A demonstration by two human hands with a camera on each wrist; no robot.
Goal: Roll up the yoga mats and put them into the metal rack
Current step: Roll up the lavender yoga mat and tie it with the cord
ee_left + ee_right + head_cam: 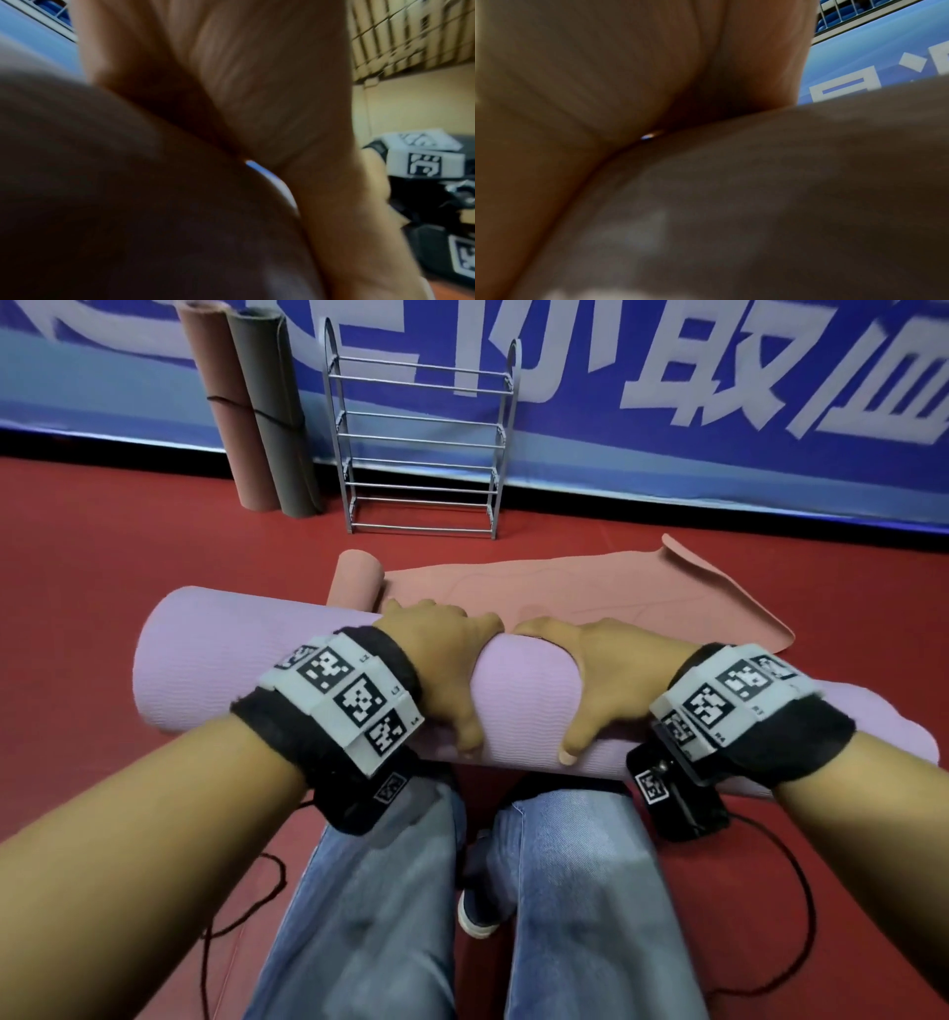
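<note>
Purple and soft, the rolled mat (246, 660) lies across the person's knees, in front of the metal rack (421, 444). It looks light and squishy, and it may spring open if let go, so the middle is a good place to hold. The left hand (436, 660) and right hand (611, 680) sit side by side there, palms down, fingers curled over the far side and thumbs near (both gripping). A pink mat (565, 598) lies half rolled between the purple one and the rack

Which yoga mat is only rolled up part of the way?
The salmon-pink mat on the floor behind the hands. One end is rolled; the rest lies flat. The purple mat and the two standing mats are fully rolled.
</note>
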